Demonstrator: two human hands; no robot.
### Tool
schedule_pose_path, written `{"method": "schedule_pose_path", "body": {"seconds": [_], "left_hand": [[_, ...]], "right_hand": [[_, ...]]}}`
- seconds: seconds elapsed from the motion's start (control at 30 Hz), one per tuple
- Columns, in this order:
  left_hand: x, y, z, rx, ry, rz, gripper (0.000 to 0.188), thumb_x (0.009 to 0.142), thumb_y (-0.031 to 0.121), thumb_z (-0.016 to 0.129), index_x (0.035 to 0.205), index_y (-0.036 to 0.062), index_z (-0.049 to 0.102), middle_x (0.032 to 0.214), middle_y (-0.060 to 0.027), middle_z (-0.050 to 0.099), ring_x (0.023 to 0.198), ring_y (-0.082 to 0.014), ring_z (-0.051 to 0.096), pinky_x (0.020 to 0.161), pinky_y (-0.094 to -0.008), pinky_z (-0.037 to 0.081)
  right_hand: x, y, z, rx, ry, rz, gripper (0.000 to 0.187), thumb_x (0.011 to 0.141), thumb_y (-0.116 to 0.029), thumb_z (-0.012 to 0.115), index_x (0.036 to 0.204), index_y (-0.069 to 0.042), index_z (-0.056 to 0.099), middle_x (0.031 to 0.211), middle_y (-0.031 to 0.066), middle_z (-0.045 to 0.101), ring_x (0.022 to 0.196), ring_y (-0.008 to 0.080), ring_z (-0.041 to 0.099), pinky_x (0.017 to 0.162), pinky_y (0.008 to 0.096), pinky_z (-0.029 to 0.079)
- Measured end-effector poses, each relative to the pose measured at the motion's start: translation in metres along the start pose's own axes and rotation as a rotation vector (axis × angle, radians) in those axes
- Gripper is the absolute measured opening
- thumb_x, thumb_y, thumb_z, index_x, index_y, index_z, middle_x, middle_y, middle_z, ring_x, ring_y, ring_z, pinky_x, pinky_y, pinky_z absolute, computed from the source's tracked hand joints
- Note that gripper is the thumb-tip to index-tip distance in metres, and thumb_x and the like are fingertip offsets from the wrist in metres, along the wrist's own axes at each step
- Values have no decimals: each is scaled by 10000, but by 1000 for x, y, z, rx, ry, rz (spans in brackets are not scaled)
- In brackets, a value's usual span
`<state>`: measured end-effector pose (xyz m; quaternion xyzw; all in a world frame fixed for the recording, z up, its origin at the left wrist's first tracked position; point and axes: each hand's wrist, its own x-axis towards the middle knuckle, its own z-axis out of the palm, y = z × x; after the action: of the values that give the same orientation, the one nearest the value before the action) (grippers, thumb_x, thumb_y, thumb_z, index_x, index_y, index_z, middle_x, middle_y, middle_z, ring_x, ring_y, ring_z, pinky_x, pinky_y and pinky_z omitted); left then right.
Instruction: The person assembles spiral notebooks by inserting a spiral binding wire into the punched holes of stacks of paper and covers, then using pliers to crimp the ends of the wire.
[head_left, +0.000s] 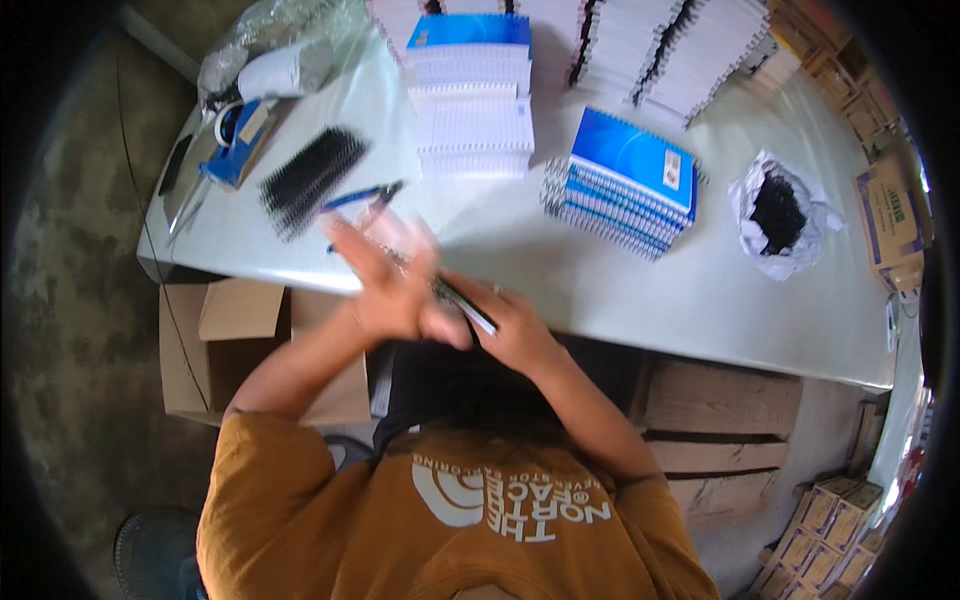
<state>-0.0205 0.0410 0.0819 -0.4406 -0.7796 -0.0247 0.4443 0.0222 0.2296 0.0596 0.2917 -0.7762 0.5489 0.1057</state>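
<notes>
While the right hand [524,336] pinches a thin notebook [470,308] edge-on at the frame's centre, probably to steady it, the left hand [392,295] beside it is too blurred to tell its grip; black binding coils [312,180] lie upper left, presumably for easy reach.

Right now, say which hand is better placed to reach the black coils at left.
Likely the left hand: though blurred, it is nearer the black coils, while the right hand holds a flat item.
</notes>
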Motion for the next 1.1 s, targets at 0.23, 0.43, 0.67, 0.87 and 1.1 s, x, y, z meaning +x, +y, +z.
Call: {"method": "schedule_pose_path", "body": {"seconds": [0.23, 0.43, 0.67, 0.87, 1.1], "left_hand": [[-33, 35, 8, -272, -143, 270, 1214, 652, 869, 368, 1443, -6, 85, 1424, -398, 6, 1283, -617, -2, 1025, -666, -2], [-19, 43, 14, -511, -175, 5, 947, 755, 706, 493, 1328, -39, 386, 1416, -344, 205, 1319, -513, 178, 1015, -632, 144], [51, 15, -22, -424, -390, -207, 447, 747, 292, 690, 1123, 75, 584, 1101, -90, 588, 1033, -259, 546, 942, -440, 341], [77, 7, -30, -357, -421, -230, 568, 702, 448, 693, 1167, 150, 561, 1240, -149, 473, 1141, -343, 428, 940, -488, 312], [37, 31, -12, -362, -334, -120, 548, 801, 346, 628, 1249, 64, 488, 1261, -146, 490, 1182, -303, 448, 1002, -478, 285]], "right_hand": [[12, 5, -14, 89, -24, 74, 516, 770, -25, 590, 1271, -97, 489, 1134, 156, 606, 984, 348, 601, 816, 406, 504], [15, 8, -6, 327, -19, 150, 441, 797, -34, 587, 1230, -95, 531, 1076, 162, 624, 929, 376, 609, 787, 397, 507], [17, 8, -11, 301, -20, 359, 267, 772, -15, 610, 1039, -24, 605, 940, 197, 646, 889, 376, 619, 764, 373, 497], [16, 21, -7, 487, -87, 282, 378, 726, -177, 681, 1085, -73, 621, 1183, 153, 577, 1076, 348, 536, 978, 441, 395], [15, 30, -7, 94, -13, 8, 318, 735, -167, 670, 1025, -54, 601, 1059, 138, 628, 1008, 343, 577, 1038, 462, 342]]}}
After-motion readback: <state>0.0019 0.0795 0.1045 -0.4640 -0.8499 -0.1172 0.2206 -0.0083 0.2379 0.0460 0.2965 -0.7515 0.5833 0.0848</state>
